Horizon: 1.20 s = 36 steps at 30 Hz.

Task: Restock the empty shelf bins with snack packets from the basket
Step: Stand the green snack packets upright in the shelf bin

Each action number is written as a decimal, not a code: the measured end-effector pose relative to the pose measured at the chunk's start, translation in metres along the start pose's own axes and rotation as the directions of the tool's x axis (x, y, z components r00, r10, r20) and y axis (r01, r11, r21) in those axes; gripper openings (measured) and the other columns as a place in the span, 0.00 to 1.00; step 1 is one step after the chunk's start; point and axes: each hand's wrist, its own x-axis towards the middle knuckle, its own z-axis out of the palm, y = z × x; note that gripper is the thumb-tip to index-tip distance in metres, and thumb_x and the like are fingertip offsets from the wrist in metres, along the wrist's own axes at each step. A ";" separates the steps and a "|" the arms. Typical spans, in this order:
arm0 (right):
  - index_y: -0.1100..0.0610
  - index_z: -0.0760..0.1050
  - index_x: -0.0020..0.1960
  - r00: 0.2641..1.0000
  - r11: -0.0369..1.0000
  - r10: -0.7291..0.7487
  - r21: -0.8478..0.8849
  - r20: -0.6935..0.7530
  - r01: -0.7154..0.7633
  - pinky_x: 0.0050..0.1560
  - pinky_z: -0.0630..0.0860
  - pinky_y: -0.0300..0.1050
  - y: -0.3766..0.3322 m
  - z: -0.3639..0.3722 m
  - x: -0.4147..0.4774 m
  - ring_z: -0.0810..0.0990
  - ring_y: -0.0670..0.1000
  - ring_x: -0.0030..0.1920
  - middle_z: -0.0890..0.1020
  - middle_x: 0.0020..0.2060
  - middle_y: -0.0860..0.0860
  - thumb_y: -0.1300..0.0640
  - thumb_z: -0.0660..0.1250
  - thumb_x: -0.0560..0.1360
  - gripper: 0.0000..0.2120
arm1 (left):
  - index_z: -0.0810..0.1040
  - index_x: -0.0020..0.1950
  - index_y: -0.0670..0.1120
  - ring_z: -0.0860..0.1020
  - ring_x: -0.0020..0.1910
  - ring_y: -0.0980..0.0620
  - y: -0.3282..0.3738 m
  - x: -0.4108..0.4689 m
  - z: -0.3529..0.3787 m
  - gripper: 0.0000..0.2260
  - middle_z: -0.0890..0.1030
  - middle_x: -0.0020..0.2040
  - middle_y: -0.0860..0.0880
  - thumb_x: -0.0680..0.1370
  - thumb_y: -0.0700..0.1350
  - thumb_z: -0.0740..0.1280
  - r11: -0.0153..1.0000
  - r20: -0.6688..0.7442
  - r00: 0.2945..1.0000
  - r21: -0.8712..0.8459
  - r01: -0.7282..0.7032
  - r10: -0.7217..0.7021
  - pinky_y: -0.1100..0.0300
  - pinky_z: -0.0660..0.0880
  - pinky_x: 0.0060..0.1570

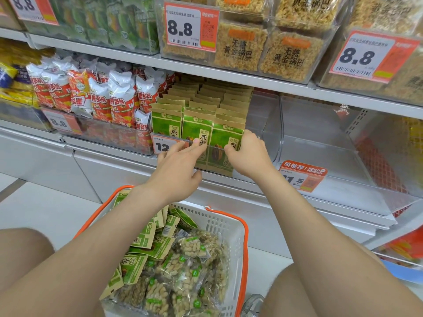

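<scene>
Store aisle: white metal shelf boards in stacked tiers, light even and diffuse. White perforated back panel behind the middle tier at right. Orange-and-white paper price tags along the upper tier. Flat white base panels below, pale grey smooth floor at left

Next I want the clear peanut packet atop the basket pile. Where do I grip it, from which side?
Come down from above: the peanut packet lies flat atop the pile in the basket. Pinch its flat sealed edge, not the lumpy middle. The right hand grips a green packet; use the left hand.
</scene>
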 end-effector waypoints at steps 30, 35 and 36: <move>0.54 0.66 0.40 0.622 0.651 -0.048 -0.448 0.782 0.613 0.32 0.70 0.45 -0.035 0.095 -0.095 0.76 0.52 0.37 0.72 0.42 0.52 0.58 0.61 0.83 0.13 | 0.66 0.80 0.46 0.71 0.74 0.37 -0.101 -0.061 0.121 0.31 0.53 0.84 0.44 0.79 0.30 0.67 0.807 0.646 0.727 0.546 -0.226 -0.234 0.45 0.78 0.64; 0.54 0.68 0.42 0.605 0.654 -0.048 -0.433 0.795 0.621 0.31 0.69 0.44 -0.036 0.095 -0.089 0.77 0.53 0.38 0.73 0.43 0.52 0.57 0.61 0.83 0.10 | 0.79 0.64 0.43 0.82 0.59 0.44 -0.108 -0.052 0.132 0.14 0.80 0.64 0.45 0.80 0.33 0.68 0.803 0.605 0.776 0.545 -0.240 -0.179 0.51 0.81 0.56; 0.55 0.69 0.43 0.607 0.659 -0.052 -0.429 0.793 0.617 0.32 0.70 0.45 -0.035 0.095 -0.087 0.78 0.54 0.39 0.74 0.42 0.53 0.57 0.62 0.82 0.09 | 0.80 0.61 0.45 0.82 0.58 0.45 -0.107 -0.050 0.132 0.11 0.82 0.61 0.46 0.80 0.35 0.69 0.802 0.597 0.784 0.546 -0.242 -0.169 0.51 0.80 0.56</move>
